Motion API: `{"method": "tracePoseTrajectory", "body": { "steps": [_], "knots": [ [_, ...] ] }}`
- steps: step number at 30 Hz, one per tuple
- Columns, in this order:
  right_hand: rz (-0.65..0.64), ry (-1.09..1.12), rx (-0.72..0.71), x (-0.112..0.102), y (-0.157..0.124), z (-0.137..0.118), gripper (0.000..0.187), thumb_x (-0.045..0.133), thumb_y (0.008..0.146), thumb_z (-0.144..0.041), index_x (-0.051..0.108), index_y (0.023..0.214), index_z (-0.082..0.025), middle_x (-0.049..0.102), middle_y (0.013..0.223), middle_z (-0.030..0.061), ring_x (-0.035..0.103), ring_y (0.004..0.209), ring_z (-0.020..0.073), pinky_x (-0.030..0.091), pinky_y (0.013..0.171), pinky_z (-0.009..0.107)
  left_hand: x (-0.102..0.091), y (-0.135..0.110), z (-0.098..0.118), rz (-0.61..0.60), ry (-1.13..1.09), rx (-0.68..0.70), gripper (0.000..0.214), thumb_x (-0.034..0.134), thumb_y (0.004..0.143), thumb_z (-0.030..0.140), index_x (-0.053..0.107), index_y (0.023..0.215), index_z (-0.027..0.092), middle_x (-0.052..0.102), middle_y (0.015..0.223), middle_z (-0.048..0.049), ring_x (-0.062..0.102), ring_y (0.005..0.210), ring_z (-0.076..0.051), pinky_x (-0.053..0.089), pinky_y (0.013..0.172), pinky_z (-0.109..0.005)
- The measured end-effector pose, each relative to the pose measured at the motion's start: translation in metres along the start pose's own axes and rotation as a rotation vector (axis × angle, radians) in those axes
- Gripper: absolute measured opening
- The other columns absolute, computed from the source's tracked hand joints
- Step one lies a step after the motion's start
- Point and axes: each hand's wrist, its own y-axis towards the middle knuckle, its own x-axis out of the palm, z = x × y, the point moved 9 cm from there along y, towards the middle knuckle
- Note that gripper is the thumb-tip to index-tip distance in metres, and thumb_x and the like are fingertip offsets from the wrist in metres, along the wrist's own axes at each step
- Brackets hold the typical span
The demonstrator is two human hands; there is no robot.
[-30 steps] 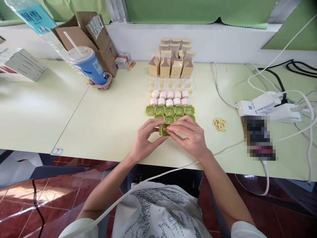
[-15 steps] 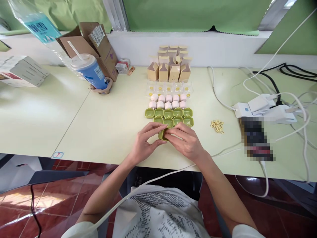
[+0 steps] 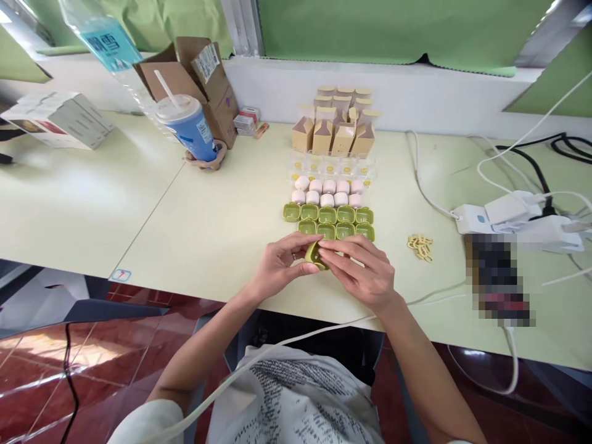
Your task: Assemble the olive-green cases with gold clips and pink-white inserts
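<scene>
A small olive-green square cup (image 3: 313, 253) is held up over the table near its front edge. My left hand (image 3: 274, 266) grips it between thumb and fingers from the left. My right hand (image 3: 363, 271) is closed, with its fingertips on the cup's right side and at its opening; anything inside is hidden. Just beyond my hands stand two rows of matching green cups (image 3: 327, 214). Behind those are two rows of pale pink rounded pieces (image 3: 327, 199), then clear plastic pieces with yellow marks (image 3: 330, 169). A small pile of yellow rings or clips (image 3: 420, 246) lies to the right.
Small kraft boxes (image 3: 322, 137) with raised flaps stand at the back. On the left are a blue drink cup (image 3: 192, 132), an open carton (image 3: 217, 92) and a tilted plastic bottle (image 3: 108, 46). A power strip (image 3: 472, 219), cables and a blurred phone (image 3: 497, 277) occupy the right.
The head view has shifted, so the table's things appear farther right. The held cup is turned so that more of its opening shows. Both hands stay on it.
</scene>
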Motion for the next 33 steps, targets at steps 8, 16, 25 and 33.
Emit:
{"method": "tracePoseTrajectory", "body": {
  "steps": [8, 16, 25, 33],
  "knots": [
    [0.119, -0.023, 0.125, -0.007, 0.003, 0.004, 0.046, 0.080, 0.102, -0.008, 0.081, 0.138, -0.036, 0.079, 0.116, 0.0083, 0.080, 0.098, 0.0240, 0.071, 0.073, 0.039, -0.002, -0.001, 0.003, 0.010, -0.006, 0.061, 0.058, 0.105, 0.084, 0.026, 0.086, 0.138, 0.033, 0.082, 0.133, -0.0105, 0.080, 0.122, -0.023, 0.070, 0.104, -0.035],
    [0.072, -0.197, 0.079, 0.002, -0.001, 0.003, 0.030, 0.078, 0.101, -0.003, 0.079, 0.120, -0.027, 0.075, 0.104, 0.0067, 0.073, 0.084, 0.0174, 0.060, 0.063, 0.030, 0.002, -0.002, 0.018, 0.051, 0.217, 0.194, 0.051, 0.100, 0.090, 0.022, 0.085, 0.139, 0.031, 0.082, 0.133, -0.0111, 0.078, 0.126, -0.021, 0.068, 0.099, -0.030],
    [-0.022, -0.344, 0.069, 0.009, -0.001, 0.002, 0.024, 0.070, 0.108, -0.006, 0.077, 0.117, -0.027, 0.077, 0.100, 0.0056, 0.073, 0.075, 0.0151, 0.056, 0.057, 0.028, 0.000, -0.003, 0.015, 0.071, 0.288, 0.185, 0.046, 0.100, 0.091, 0.027, 0.086, 0.134, 0.027, 0.083, 0.125, -0.0107, 0.079, 0.118, -0.021, 0.070, 0.098, -0.033],
    [0.128, -0.063, 0.124, -0.006, -0.003, 0.005, 0.033, 0.077, 0.105, -0.006, 0.080, 0.128, -0.029, 0.083, 0.103, 0.0058, 0.081, 0.086, 0.0181, 0.068, 0.073, 0.030, -0.002, -0.004, 0.012, 0.091, 0.245, 0.161, 0.046, 0.100, 0.090, 0.023, 0.083, 0.133, 0.025, 0.081, 0.128, -0.0103, 0.080, 0.121, -0.020, 0.069, 0.102, -0.031]
  ]
}}
